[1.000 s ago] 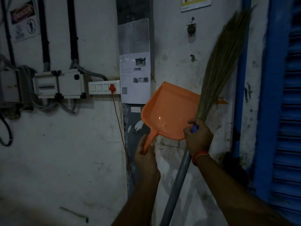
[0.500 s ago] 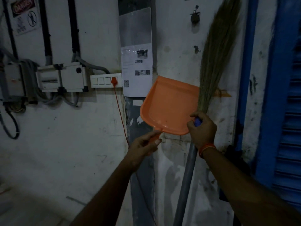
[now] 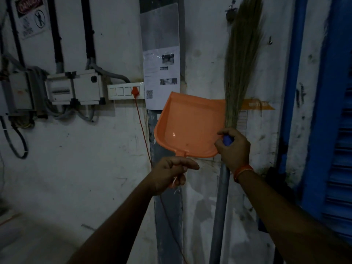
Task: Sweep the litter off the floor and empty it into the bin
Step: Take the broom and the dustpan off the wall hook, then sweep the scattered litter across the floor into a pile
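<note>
A red sign [image 3: 29,5] up on the wall reads "DANGER". The left hand [image 3: 170,173] curls round the handle of the smooth orange plastic dustpan [image 3: 187,126], held upright against the wall. The right hand [image 3: 233,149] grips the broom [image 3: 242,60] at its blue collar, wispy grass bristles pointing upward, grey pole below.
</note>
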Action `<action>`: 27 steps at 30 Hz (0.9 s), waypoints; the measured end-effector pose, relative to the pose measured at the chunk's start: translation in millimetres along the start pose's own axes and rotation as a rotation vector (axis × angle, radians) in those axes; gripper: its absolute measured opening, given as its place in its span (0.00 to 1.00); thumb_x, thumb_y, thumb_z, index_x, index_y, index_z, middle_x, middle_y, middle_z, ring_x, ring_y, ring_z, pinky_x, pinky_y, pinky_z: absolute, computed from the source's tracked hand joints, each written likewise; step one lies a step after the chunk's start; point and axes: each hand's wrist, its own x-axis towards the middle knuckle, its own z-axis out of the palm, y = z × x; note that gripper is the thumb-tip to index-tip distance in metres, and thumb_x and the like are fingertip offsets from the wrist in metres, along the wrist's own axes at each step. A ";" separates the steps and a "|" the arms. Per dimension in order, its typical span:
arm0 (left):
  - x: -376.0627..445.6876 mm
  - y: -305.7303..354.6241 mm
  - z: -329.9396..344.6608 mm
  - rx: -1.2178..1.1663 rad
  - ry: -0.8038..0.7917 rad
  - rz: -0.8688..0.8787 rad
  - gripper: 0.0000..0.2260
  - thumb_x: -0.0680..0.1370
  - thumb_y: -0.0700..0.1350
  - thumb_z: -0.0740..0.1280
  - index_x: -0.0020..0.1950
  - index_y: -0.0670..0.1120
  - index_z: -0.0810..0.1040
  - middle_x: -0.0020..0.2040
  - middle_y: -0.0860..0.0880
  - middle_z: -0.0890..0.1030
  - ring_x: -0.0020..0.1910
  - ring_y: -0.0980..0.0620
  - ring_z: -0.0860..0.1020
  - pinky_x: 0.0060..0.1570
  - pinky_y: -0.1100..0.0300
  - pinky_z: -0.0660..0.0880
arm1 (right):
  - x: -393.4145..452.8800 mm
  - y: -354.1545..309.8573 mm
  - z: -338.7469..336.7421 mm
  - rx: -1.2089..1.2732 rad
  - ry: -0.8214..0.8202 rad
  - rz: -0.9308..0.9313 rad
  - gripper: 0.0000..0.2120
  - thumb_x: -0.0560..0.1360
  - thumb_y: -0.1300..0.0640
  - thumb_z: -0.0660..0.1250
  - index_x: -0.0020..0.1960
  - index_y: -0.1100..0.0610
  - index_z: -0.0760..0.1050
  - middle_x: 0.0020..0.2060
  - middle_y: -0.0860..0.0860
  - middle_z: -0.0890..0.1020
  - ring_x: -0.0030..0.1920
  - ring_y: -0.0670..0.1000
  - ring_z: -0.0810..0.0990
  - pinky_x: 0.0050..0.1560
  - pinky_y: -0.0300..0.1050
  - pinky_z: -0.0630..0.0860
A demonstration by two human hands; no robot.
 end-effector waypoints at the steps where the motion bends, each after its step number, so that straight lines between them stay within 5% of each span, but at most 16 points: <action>1: -2.1 -1.5 0.8 0.001 0.017 0.002 0.12 0.82 0.31 0.59 0.62 0.34 0.79 0.55 0.42 0.85 0.29 0.54 0.78 0.22 0.67 0.69 | -1.0 -0.6 0.7 0.006 -0.013 0.003 0.13 0.68 0.67 0.70 0.46 0.52 0.81 0.43 0.48 0.83 0.44 0.46 0.80 0.48 0.39 0.78; 4: -6.3 -6.0 0.7 0.019 0.052 -0.030 0.14 0.82 0.33 0.60 0.62 0.39 0.81 0.35 0.43 0.83 0.28 0.49 0.76 0.22 0.65 0.68 | -3.8 -0.7 3.5 0.011 -0.048 0.007 0.13 0.68 0.68 0.69 0.45 0.52 0.80 0.42 0.47 0.82 0.42 0.42 0.79 0.47 0.37 0.78; 6: -7.9 -9.3 -0.7 0.024 0.092 -0.047 0.14 0.82 0.34 0.60 0.61 0.42 0.83 0.31 0.41 0.79 0.29 0.46 0.74 0.24 0.64 0.68 | -5.8 0.2 5.5 0.014 -0.055 0.008 0.13 0.68 0.68 0.69 0.45 0.52 0.80 0.42 0.44 0.81 0.42 0.37 0.78 0.46 0.35 0.77; 11: -13.4 -13.8 7.0 -0.039 0.222 0.012 0.18 0.78 0.29 0.59 0.57 0.43 0.84 0.46 0.41 0.84 0.27 0.51 0.73 0.28 0.62 0.68 | -10.3 -2.7 11.7 0.077 -0.068 0.014 0.10 0.72 0.67 0.70 0.46 0.53 0.81 0.43 0.48 0.82 0.42 0.36 0.78 0.44 0.31 0.77; 16: -32.2 -12.4 11.7 -0.012 0.343 0.054 0.21 0.77 0.23 0.54 0.57 0.37 0.83 0.42 0.44 0.82 0.24 0.53 0.73 0.24 0.66 0.67 | -16.7 -3.9 20.9 0.154 -0.121 0.058 0.05 0.75 0.62 0.71 0.49 0.55 0.81 0.44 0.48 0.82 0.43 0.53 0.82 0.40 0.53 0.84; 22: -72.1 -11.4 11.1 0.066 0.501 0.070 0.20 0.77 0.23 0.55 0.55 0.36 0.83 0.35 0.49 0.83 0.23 0.53 0.72 0.22 0.68 0.65 | -28.5 -23.5 41.6 0.268 -0.246 0.061 0.03 0.76 0.60 0.71 0.49 0.57 0.80 0.44 0.54 0.82 0.38 0.55 0.83 0.35 0.50 0.83; 27: -123.3 -16.5 -14.5 0.144 0.698 0.066 0.18 0.80 0.28 0.58 0.51 0.42 0.86 0.29 0.37 0.77 0.23 0.47 0.69 0.23 0.63 0.63 | -43.2 -37.0 73.5 0.386 -0.402 0.122 0.03 0.77 0.63 0.69 0.48 0.57 0.79 0.44 0.54 0.82 0.30 0.54 0.81 0.33 0.45 0.80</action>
